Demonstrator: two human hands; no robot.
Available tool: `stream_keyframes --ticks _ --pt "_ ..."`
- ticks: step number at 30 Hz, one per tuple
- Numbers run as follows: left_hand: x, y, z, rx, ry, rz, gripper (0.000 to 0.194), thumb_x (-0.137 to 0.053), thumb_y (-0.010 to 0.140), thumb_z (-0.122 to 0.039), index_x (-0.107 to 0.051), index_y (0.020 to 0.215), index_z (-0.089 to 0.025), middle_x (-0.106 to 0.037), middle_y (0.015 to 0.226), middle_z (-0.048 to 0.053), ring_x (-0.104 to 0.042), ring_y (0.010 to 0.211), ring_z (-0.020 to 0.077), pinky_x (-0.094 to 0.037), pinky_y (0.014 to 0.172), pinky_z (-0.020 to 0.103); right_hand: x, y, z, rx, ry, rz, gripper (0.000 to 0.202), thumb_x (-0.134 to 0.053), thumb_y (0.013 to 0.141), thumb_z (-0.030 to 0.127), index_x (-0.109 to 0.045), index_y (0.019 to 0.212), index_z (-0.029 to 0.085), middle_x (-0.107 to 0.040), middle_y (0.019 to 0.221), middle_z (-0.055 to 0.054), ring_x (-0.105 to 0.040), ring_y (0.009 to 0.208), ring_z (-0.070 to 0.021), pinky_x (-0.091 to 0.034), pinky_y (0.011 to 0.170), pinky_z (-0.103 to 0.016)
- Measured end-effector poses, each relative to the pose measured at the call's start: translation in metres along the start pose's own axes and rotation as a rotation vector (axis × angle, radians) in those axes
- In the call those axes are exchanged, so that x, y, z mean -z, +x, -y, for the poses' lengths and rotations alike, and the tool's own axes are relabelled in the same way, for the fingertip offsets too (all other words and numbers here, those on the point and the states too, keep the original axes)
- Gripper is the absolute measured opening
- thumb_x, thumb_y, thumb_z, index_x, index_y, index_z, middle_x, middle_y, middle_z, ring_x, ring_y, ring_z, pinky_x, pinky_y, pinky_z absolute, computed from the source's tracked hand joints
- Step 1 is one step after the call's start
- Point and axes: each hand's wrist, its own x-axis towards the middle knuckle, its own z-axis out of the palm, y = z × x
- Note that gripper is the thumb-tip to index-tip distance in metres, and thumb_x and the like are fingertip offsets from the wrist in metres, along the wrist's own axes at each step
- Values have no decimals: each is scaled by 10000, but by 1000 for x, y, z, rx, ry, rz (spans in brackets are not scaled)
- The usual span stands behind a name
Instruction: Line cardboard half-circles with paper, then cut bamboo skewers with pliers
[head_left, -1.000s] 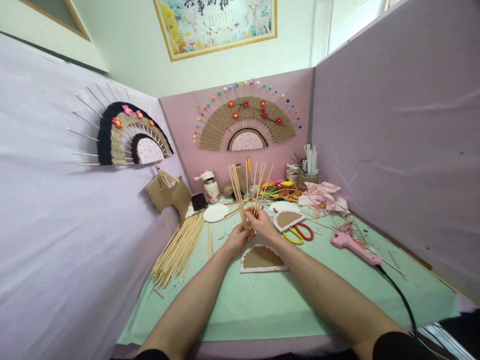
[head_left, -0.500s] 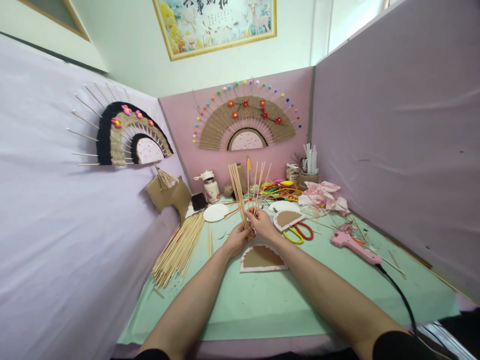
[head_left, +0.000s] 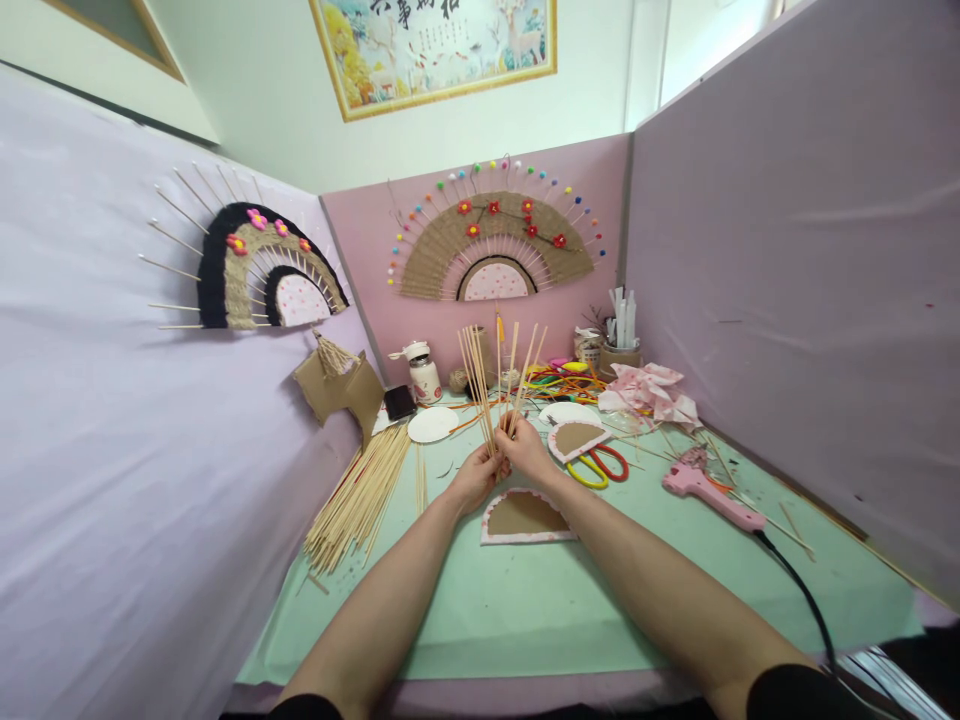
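Observation:
Both my hands meet over the middle of the table, each closed around thin wooden sticks (head_left: 477, 375) that stand up and spread apart at the top. My left hand (head_left: 478, 474) grips the lower ends of the left bunch. Against it, my right hand (head_left: 526, 447) pinches several sticks leaning to the right. The fingertips and stick ends are partly hidden. Just below the hands lies a half-round cardboard piece (head_left: 527, 514) with a pink-and-white fabric edge. A similar half-round piece (head_left: 577, 438) rests on scissors (head_left: 604, 467) with yellow and red handles.
A large pile of sticks (head_left: 360, 500) lies to the left. At right is a pink glue gun (head_left: 709, 492) with a black cord. Behind are a white bottle (head_left: 425, 378), coloured pipe cleaners (head_left: 566, 378) and crumpled pink fabric (head_left: 651, 393). Decorated fans (head_left: 495, 240) hang on the partitions.
The sticks in my right hand have fanned slightly further to the right. My hands stay in nearly the same place, and the view has shifted very slightly.

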Motion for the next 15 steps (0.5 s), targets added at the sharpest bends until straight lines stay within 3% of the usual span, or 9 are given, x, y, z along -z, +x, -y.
stream_keyframes --ticks 15 --pt "-2 -2 -1 10 40 -4 465 -791 610 -481 -500 772 -158 -527 581 -33 -465 541 84 -307 598 251 0 2 5 -60 187 35 221 -594 722 399 -576 700 179 -589 668 -8 -546 640 -151 -433 653 -279"
